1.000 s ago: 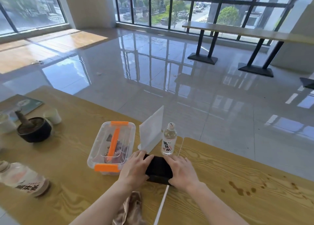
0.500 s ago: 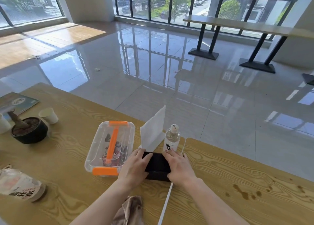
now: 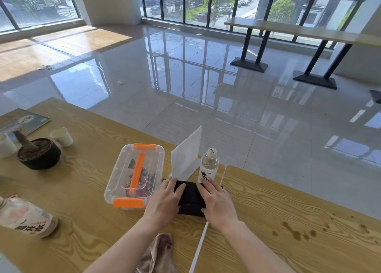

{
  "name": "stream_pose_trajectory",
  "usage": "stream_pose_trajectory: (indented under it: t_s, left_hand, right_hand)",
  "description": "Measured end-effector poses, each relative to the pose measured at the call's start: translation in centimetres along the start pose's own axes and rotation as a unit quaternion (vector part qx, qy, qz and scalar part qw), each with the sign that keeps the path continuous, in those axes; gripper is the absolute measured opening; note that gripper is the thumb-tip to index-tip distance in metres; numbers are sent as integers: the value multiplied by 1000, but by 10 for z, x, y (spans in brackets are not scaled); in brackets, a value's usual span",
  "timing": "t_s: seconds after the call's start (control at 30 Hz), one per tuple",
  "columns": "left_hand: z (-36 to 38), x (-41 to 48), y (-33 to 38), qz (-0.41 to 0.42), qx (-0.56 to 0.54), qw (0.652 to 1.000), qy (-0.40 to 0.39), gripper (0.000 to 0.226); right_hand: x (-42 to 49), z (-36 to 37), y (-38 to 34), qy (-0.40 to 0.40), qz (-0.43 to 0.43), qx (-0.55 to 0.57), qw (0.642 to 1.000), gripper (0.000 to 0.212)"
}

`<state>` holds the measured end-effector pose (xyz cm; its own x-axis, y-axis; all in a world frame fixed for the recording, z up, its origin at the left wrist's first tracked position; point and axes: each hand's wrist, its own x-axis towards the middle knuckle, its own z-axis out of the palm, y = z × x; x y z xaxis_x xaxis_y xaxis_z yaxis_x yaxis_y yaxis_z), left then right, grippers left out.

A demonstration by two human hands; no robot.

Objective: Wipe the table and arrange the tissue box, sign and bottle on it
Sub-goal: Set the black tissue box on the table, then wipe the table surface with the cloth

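Presently: black rectangular tissue box [image 3: 190, 198] lay on wooden bench [image 3: 268, 210] before white folded sign [image 3: 186, 159] and clear plastic bottle [image 3: 208, 165], left hand [image 3: 162, 202] and right hand [image 3: 216, 200] flanking it, fingers [image 3: 170, 185] straight and flat on top, likely squaring its alignment.

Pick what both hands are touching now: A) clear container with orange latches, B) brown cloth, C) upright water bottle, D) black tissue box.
D: the left hand and right hand each rest on one end of the black tissue box. The brown cloth lies untouched nearer the person.
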<state>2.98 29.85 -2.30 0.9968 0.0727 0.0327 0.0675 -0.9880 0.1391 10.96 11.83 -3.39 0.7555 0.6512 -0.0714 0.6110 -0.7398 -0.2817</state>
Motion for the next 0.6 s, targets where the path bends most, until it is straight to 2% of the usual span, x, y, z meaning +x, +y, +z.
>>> stream_pose_trajectory:
  t_s: [0.2,0.37,0.5,0.6]
  left_hand:
    - [-11,-10,9,4,-17,999,33,52]
    - [-20,-38,17,8,-21,998,55,56]
    - [-14,-81,15,-2,-55,994,91,49]
    - [-2,-113,8,-31,-74,991,108,42]
  right_hand:
    - [-10,-5,-4,12,-4,-2,1000,71]
    - [-32,-18,-10,68,-14,-4,998,65]
    - [-53,-16,-19,135,-75,12,988,51]
    - [-65,-2,-30,108,-105,59,987,46]
